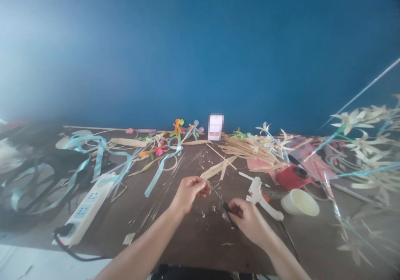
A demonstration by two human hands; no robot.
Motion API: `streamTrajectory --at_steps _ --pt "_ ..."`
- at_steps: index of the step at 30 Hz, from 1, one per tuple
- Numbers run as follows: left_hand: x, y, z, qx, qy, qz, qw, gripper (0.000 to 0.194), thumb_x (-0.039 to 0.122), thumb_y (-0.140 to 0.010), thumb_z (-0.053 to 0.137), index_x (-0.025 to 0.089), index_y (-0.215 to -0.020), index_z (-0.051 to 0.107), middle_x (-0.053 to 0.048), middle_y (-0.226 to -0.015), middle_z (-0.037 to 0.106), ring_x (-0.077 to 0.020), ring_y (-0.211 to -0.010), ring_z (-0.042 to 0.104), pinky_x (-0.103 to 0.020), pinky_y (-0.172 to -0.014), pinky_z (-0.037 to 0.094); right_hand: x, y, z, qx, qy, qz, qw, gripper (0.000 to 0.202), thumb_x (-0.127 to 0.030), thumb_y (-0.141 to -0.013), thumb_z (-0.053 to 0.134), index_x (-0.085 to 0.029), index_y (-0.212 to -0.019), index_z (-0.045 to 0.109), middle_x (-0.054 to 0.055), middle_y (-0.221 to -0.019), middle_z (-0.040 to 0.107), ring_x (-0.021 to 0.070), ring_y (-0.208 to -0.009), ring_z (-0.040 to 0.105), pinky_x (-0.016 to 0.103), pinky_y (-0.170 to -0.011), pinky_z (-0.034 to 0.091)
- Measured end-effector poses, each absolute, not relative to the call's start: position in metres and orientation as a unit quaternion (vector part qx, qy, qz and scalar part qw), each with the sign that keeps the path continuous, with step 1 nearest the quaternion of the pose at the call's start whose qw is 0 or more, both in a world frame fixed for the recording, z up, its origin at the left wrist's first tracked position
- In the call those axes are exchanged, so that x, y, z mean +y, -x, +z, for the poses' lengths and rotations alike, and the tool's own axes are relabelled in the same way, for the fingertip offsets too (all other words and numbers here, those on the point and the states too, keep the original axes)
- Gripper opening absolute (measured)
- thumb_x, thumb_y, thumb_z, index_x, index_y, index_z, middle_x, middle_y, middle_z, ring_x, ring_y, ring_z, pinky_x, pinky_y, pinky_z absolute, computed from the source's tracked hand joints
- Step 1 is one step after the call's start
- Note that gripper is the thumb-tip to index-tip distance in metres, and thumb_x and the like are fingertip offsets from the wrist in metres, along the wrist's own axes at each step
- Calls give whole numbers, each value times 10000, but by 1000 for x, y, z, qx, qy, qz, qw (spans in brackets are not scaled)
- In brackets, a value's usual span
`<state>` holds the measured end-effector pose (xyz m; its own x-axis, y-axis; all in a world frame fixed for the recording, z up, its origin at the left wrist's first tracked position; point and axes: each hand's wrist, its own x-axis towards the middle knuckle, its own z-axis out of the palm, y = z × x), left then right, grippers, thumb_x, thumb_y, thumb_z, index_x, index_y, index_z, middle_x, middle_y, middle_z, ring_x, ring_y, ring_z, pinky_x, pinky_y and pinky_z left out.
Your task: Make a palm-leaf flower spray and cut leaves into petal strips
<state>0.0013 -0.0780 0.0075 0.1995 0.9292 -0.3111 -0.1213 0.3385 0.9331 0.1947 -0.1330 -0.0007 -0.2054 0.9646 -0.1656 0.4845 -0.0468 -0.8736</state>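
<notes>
Left hand point(192, 192) pinches pale strip point(218, 168); right hand point(245, 218) grips dark tool point(229, 214), apparently scissors. Strip is best held taut, skin clear of blades.

We can read no words, labels, brands or numbers; the small, white, upright rectangular panel point(216, 127) is pixelated beyond reading.
</notes>
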Motion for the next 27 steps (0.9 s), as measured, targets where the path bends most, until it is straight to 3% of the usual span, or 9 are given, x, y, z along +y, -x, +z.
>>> streamTrajectory --at_steps 12,17,21,27 --pt "-80 -5 12 491 -408 395 661 208 342 -657 582 134 -660 598 -67 -676 657 -163 -617 612 -237 -545 424 -132 -190 -2 -582 580 481 305 274 -397 -667 579 -157 -576 485 -48 -484 425 78 -465 369 182 -433 307" --pt "-78 -1 14 471 -405 408 670 126 268 -667 542 148 -634 561 -42 -639 638 -143 -590 590 -213 -504 406 -129 -192 -5 -563 552 531 310 307 -422 -659 588 -160 -564 459 -59 -471 390 67 -451 342 180 -422 275" --pt "-78 3 18 440 -426 403 681 45 183 -660 504 158 -643 538 7 -522 563 -106 -486 525 -210 -483 398 -128 -200 -1 -549 515 594 285 303 -414 -661 592 -158 -576 455 -47 -505 446 70 -475 377 180 -451 294" --pt "-77 6 25 429 -456 385 678 154 125 -641 481 139 -757 581 16 -511 522 -91 -473 479 -212 -489 408 -125 -210 7 -533 504 628 260 287 -408 -652 605 -154 -603 480 -34 -541 481 71 -490 400 180 -463 295"
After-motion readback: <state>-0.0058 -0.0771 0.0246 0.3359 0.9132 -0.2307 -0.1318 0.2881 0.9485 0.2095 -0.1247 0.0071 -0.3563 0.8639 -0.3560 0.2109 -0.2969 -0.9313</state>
